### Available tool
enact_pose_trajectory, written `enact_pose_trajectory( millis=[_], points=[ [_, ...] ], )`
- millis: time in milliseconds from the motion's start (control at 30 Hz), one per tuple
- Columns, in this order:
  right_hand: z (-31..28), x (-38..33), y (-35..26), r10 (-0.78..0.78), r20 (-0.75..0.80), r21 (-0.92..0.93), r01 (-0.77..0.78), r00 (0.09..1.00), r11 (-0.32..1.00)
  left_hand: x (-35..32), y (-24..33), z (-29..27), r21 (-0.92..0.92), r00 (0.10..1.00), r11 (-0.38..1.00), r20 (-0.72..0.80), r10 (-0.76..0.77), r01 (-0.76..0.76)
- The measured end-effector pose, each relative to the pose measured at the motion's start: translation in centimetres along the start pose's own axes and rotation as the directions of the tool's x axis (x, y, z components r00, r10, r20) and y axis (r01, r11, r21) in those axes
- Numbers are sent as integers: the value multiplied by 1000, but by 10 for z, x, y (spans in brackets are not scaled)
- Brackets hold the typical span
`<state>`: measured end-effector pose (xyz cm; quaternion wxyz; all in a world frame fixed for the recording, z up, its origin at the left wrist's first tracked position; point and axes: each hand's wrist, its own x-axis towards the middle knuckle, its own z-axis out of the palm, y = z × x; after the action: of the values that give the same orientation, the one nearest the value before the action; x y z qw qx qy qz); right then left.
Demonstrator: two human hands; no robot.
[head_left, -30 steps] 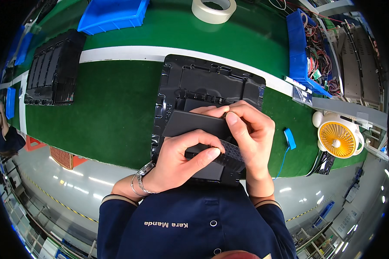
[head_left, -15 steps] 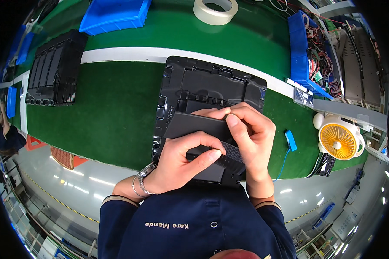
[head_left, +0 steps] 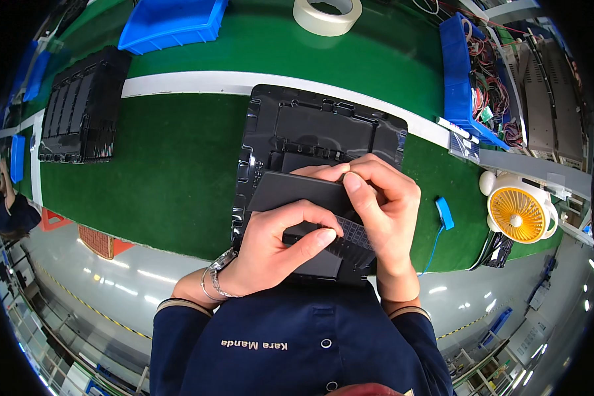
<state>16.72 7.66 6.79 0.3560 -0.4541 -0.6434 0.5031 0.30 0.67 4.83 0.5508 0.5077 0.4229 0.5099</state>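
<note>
Above a black moulded plastic tray (head_left: 323, 124) I hold a folding keyboard (head_left: 296, 190), a thin dark device with a smooth flat panel tilted up and rows of small keys below it. My right hand (head_left: 388, 208) pinches the panel's upper right corner between thumb and fingers. My left hand (head_left: 280, 241) is curled at its lower edge, with thumb and forefinger near the keys; the other fingers are hidden underneath. Other dark flat pieces lie in the tray, partly covered by my hands.
A stack of black trays (head_left: 86, 109) stands at the left. Along the back are a blue bin (head_left: 173, 28) and a tape roll (head_left: 327, 18). On the right are a blue bin of wires (head_left: 461, 79), a small fan (head_left: 516, 214) and a blue corded piece (head_left: 445, 214).
</note>
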Motion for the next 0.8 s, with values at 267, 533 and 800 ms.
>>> enact_pose_trajectory(
  millis=[267, 533, 800],
  points=[
    [-1, 0, -1, 16, 2, -36, -16, 1000, 999, 0, -1, 1, -9, 1000, 1000, -13, 6, -7],
    [-3, -1, -1, 43, 16, -80, -42, 999, 996, -1, 0, 0, 17, 1000, 1000, 2, -10, 10],
    [-12, -3, 0, 134, 9, -34, -134, 991, 990, -2, -2, -3, -43, 999, 999, -30, -32, 30]
  ],
)
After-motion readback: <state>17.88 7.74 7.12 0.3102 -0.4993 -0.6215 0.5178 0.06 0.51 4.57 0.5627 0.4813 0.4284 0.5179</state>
